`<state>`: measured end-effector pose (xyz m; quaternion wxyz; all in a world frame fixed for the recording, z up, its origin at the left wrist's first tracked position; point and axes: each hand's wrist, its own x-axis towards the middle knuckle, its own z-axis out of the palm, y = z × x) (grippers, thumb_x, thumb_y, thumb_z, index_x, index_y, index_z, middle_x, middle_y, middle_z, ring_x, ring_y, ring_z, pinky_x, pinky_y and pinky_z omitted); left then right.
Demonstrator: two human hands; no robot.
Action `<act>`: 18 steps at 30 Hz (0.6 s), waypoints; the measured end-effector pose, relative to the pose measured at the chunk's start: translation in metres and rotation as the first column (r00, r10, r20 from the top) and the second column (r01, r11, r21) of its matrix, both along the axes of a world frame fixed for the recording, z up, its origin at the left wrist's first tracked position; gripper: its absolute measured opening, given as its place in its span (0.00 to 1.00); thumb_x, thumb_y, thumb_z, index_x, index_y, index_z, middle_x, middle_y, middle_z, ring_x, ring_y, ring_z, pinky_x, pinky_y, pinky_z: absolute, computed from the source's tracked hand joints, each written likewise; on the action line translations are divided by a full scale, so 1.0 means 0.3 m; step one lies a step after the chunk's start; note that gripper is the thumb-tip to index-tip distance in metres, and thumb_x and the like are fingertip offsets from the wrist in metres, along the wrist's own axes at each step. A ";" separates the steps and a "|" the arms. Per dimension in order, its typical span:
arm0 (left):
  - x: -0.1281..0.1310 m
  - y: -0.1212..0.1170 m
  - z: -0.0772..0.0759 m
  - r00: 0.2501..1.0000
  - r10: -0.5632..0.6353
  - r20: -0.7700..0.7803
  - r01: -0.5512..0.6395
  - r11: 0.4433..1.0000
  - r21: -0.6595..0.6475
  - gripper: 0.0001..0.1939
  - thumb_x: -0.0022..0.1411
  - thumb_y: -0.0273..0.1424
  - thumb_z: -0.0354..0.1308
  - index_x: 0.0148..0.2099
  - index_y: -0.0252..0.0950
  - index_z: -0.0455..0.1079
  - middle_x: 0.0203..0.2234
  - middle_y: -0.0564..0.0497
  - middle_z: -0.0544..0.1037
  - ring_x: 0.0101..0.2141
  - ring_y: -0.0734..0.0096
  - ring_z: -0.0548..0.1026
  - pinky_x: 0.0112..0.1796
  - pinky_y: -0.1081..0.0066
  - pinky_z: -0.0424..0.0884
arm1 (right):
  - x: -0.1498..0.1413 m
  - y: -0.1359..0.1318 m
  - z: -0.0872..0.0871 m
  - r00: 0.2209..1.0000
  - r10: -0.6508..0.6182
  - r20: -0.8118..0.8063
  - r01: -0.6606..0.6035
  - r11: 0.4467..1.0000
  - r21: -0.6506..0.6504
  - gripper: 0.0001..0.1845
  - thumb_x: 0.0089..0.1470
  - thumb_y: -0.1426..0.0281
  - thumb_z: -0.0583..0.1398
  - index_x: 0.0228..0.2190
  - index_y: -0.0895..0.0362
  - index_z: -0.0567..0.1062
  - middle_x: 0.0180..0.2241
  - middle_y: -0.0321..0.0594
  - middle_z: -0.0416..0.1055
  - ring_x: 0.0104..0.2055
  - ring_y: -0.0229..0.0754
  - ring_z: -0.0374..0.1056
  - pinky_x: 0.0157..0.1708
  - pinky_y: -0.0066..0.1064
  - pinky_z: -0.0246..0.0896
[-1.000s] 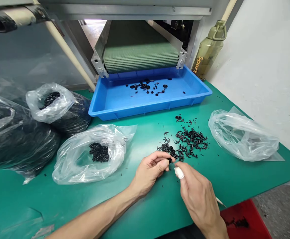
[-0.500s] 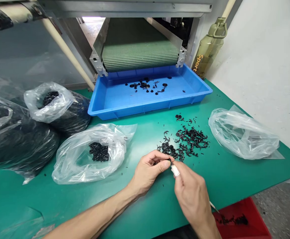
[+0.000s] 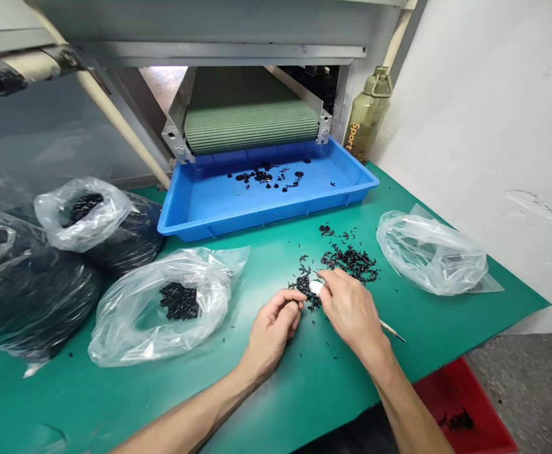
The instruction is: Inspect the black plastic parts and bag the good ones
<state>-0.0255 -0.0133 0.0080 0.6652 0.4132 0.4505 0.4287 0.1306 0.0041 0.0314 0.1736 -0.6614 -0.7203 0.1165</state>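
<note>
My left hand [image 3: 272, 325] is at the near edge of the pile of small black plastic parts [image 3: 349, 260], thumb and index finger pinched together. Whatever is between those fingertips is too small to make out against the dark pieces behind. My right hand [image 3: 349, 309] is closed around a thin tool with a pale, stick-like handle [image 3: 393, 331], whose tail sticks out behind the palm. Something white [image 3: 316, 287] shows at the right fingertips, close to the pile. The tool's working tip is small and mostly lost against the black parts.
A blue tray [image 3: 266, 221] holding black parts stands under a green conveyor belt [image 3: 252, 120]. Left of my hands are an open plastic bag [image 3: 134, 334] with black parts and fuller bags [image 3: 129, 239]. Rightward lie another clear bag [image 3: 431, 258], a bottle [image 3: 369, 116] and a red bin [image 3: 465, 391].
My hands have moved apart; the right went forward and over the near part of the pile, while the left stayed pinched close by. The view has tilted up and shifted slightly right.
</note>
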 end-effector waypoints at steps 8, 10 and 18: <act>0.004 0.014 -0.004 0.994 -0.006 0.113 0.008 1.000 -0.015 0.17 0.58 0.40 0.61 0.44 0.37 0.64 0.29 0.56 0.66 0.21 0.83 0.57 0.20 0.78 0.50 | 0.007 -0.006 0.002 0.994 0.070 -0.088 -0.069 0.998 0.012 0.16 0.54 0.80 0.50 0.37 0.54 0.73 0.37 0.39 0.69 0.35 0.38 0.67 0.32 0.27 0.54; 0.002 0.016 -0.006 0.992 -0.013 0.128 0.014 1.000 -0.011 0.21 0.57 0.40 0.63 0.48 0.39 0.63 0.30 0.56 0.67 0.21 0.83 0.56 0.21 0.78 0.51 | 0.023 -0.020 0.004 0.981 0.066 -0.180 -0.061 0.998 0.033 0.14 0.54 0.79 0.50 0.36 0.54 0.72 0.36 0.37 0.70 0.36 0.38 0.67 0.35 0.27 0.56; -0.009 0.018 -0.003 0.990 -0.111 0.086 0.109 0.994 0.026 0.16 0.60 0.41 0.60 0.44 0.35 0.68 0.35 0.49 0.73 0.21 0.83 0.56 0.22 0.76 0.52 | 0.052 -0.058 0.013 0.936 0.066 -0.346 -0.025 0.992 0.123 0.16 0.54 0.78 0.49 0.38 0.54 0.73 0.39 0.38 0.72 0.39 0.40 0.68 0.38 0.29 0.60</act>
